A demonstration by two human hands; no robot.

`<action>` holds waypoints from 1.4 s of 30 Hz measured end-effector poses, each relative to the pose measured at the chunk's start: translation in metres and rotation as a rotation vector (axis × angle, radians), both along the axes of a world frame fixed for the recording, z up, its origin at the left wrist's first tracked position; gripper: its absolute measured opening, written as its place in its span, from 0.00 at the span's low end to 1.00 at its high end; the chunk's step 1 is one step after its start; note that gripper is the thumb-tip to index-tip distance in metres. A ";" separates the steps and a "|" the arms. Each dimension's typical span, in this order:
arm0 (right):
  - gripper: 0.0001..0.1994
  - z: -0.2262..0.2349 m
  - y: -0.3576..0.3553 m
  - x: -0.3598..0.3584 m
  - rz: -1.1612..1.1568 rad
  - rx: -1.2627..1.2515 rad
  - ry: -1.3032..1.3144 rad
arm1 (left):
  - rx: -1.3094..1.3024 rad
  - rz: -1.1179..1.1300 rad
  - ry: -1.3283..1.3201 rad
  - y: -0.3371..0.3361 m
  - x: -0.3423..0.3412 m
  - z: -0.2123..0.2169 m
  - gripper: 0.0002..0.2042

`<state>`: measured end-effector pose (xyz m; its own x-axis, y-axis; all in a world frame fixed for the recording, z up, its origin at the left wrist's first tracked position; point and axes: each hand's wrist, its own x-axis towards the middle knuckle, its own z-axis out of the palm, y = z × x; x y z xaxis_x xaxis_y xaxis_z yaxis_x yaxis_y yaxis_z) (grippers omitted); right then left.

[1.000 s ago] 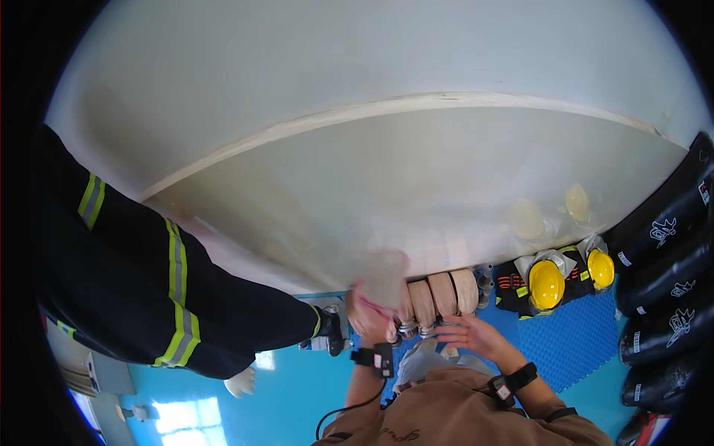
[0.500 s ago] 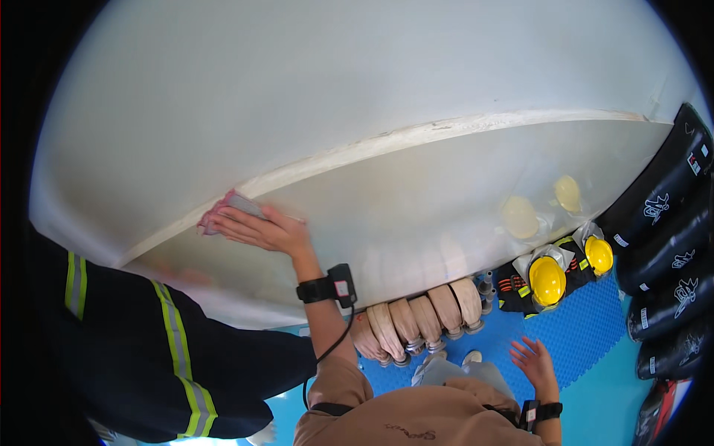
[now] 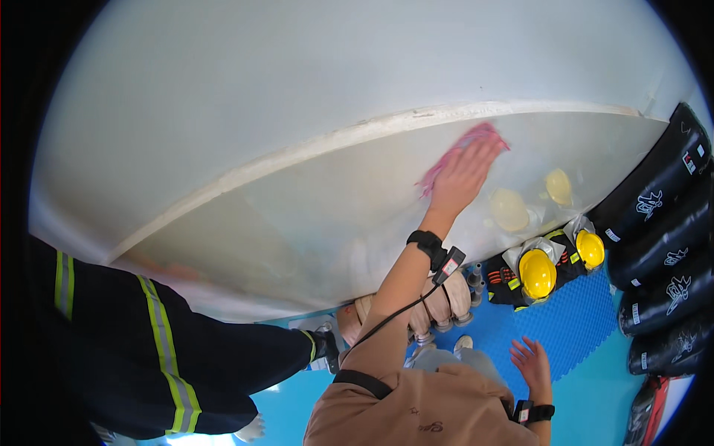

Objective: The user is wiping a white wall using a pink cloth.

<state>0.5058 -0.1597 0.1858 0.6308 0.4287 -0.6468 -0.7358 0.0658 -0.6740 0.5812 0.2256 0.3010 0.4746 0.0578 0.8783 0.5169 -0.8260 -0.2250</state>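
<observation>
My left hand (image 3: 457, 182) presses a pink cloth (image 3: 480, 135) against the glossy lower wall panel (image 3: 297, 230), just below a pale trim strip (image 3: 327, 145). The cloth spreads out past my fingers on both sides, and a black band with a small cabled device sits on that wrist. At waist height on the right, my right hand (image 3: 531, 366) hangs open with fingers apart, holding nothing and touching nothing.
Rolled beige fire hoses (image 3: 439, 303) lie along the wall's foot, partly behind my left arm. Two yellow helmets (image 3: 537, 273) rest on dark folded gear. Black padded bags (image 3: 666, 264) line the right side. At left stands a person in a dark striped suit (image 3: 223, 342).
My left hand has swept the cloth a long way right along the panel, from the trim strip's left part. The dark-suited person's leg has shifted slightly. My right hand has barely moved.
</observation>
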 end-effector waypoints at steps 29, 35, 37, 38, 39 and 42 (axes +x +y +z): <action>0.22 -0.027 -0.084 -0.047 -0.181 -0.171 0.142 | -0.283 0.298 -0.635 0.050 -0.094 -0.089 0.24; 0.23 -0.025 -0.080 -0.040 -0.183 -0.192 0.105 | -0.029 -0.020 -0.041 0.005 -0.021 -0.101 0.23; 0.23 -0.032 -0.081 -0.039 -0.192 -0.169 0.101 | -0.183 -0.244 0.297 -0.010 -0.007 -0.089 0.22; 0.24 -0.034 -0.080 -0.039 -0.179 -0.140 0.100 | -0.186 -0.253 0.302 -0.016 -0.001 -0.082 0.22; 0.24 -0.032 -0.074 -0.037 -0.178 -0.137 0.105 | -0.121 -0.312 0.396 -0.017 0.002 -0.074 0.22; 0.24 -0.024 -0.052 -0.023 0.005 -0.138 0.098 | -0.082 -0.357 0.493 -0.011 -0.004 -0.071 0.22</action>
